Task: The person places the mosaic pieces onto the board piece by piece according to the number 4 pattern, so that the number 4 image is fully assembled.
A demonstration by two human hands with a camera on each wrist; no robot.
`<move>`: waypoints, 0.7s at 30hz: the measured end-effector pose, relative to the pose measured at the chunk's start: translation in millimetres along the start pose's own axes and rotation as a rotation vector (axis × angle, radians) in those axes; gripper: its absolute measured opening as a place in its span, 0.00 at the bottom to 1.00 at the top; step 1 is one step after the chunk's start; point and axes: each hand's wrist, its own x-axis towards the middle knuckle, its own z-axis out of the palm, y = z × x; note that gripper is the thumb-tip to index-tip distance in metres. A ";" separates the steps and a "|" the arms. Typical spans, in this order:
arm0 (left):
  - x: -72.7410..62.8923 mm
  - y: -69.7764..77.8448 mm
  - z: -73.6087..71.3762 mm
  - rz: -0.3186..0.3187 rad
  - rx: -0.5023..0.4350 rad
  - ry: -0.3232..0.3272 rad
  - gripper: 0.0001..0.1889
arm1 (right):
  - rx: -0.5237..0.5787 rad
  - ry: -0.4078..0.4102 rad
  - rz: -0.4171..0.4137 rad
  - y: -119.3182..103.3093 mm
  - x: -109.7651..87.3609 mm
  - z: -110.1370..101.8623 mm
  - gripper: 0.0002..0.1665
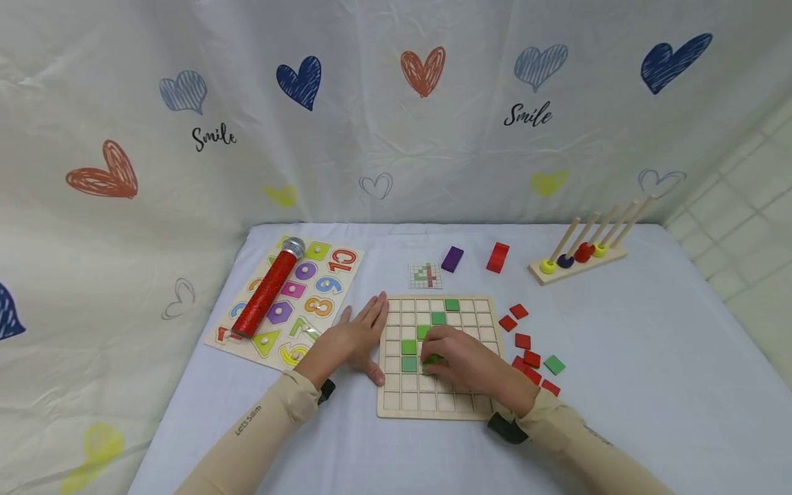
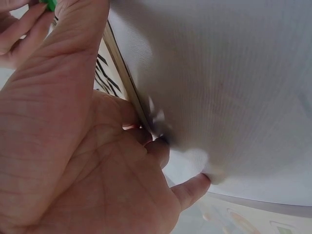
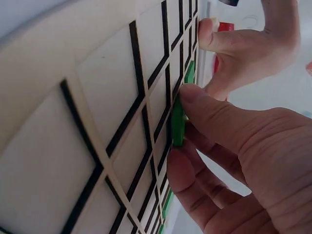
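Observation:
My right hand (image 1: 454, 354) pinches a green square tile (image 3: 179, 122) between thumb and fingers, right at the surface of the wooden grid board (image 1: 396, 405). Several green tiles (image 1: 409, 347) sit in the board's cells, running diagonally up to a tile (image 1: 452, 304) in the top row. My left hand (image 1: 359, 337) rests along the board's left edge with fingers spread and thumb at the lower side. In the left wrist view, the left hand's fingertips (image 2: 197, 187) touch the white cloth beside the board edge.
Several loose red tiles (image 1: 522, 340) and one green tile (image 1: 554, 364) lie right of the board. Behind it are a small pattern card (image 1: 425, 276), a purple block (image 1: 452, 259) and a red block (image 1: 498, 258). A red microphone (image 1: 266, 292) lies on a number puzzle (image 1: 247, 349); a peg stacker (image 1: 578, 267) stands back right.

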 end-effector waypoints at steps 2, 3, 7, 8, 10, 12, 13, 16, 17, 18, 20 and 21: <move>3.0 -2.4 2.5 0.002 -0.006 -0.004 0.80 | 0.024 -0.001 -0.015 0.2 1.3 0.7 0.07; 4.5 -3.8 4.1 0.007 -0.005 0.003 0.81 | 0.037 -0.001 -0.018 0.1 1.8 1.0 0.06; 7.8 -5.8 5.6 0.014 0.017 0.008 0.81 | 0.063 0.012 -0.025 -0.8 3.6 3.1 0.06; 8.0 -5.8 5.6 0.013 0.019 0.007 0.81 | 0.070 0.012 -0.019 -1.2 4.0 3.7 0.05; 9.2 -5.9 6.4 0.009 0.020 0.007 0.81 | 0.081 0.015 -0.003 -2.2 4.9 4.9 0.05; 10.6 -7.0 8.5 0.008 0.012 0.005 0.81 | 0.084 0.019 0.007 -3.0 5.4 5.9 0.05; 11.2 -7.0 9.1 0.005 0.008 0.005 0.81 | 0.084 0.021 0.017 -3.6 5.4 6.1 0.05; 13.0 -7.6 11.2 -0.002 0.007 0.010 0.82 | 0.063 0.028 0.037 -5.5 4.0 6.8 0.05; 13.5 -7.9 11.7 -0.002 0.007 0.011 0.82 | 0.045 0.032 0.038 -6.1 3.2 7.1 0.05; 14.3 -8.4 12.3 -0.003 0.007 0.011 0.83 | 0.024 0.036 0.038 -6.6 2.3 7.4 0.05; 15.0 -8.8 13.0 -0.001 0.007 0.016 0.83 | -0.010 0.041 0.038 -8.0 0.1 7.7 0.06; 14.9 -8.8 13.0 0.001 0.007 0.017 0.82 | -0.026 0.043 0.033 -8.5 -0.9 7.7 0.07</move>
